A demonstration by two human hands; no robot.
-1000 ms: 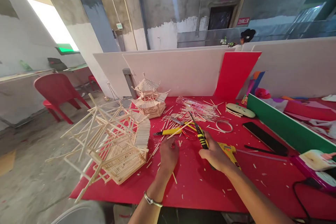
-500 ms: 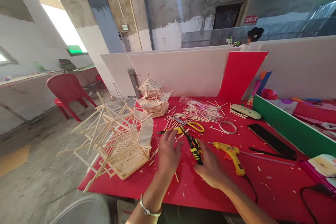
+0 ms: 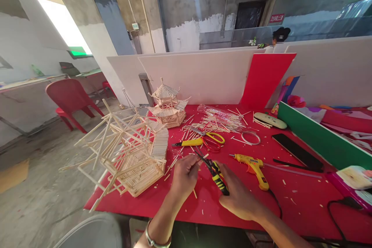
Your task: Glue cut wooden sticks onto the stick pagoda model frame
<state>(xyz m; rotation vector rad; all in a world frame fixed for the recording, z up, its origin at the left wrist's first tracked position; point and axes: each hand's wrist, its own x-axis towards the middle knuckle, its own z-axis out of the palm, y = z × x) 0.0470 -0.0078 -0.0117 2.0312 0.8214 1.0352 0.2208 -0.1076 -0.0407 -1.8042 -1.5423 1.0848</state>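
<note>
My right hand (image 3: 242, 195) is wrapped round pliers (image 3: 218, 181) with black and yellow-green handles. Their jaws point up and left, slightly parted. Thumb and fingers of my left hand (image 3: 185, 173) pinch together beside the jaw tips, and a short wooden stick (image 3: 205, 156) shows at the fingertips, against the jaws. Just beyond my hands lie a yellow utility knife (image 3: 192, 143) and scissors (image 3: 214, 138) with yellow and red handles. Left of my left hand stands an open stick framework (image 3: 139, 162) with a slatted floor.
A small pagoda of sticks (image 3: 167, 104) stands behind the framework. Loose sticks (image 3: 219, 122) lie near a clear plastic wrapper. To the right are a yellow glue gun (image 3: 255, 168), a tape ring (image 3: 251, 138), a black phone (image 3: 296, 152) and a green board (image 3: 322, 139).
My left fingers have closed into a pinch near the pliers' jaws. The pliers have tilted and shifted slightly right and down. My view has shifted a little.
</note>
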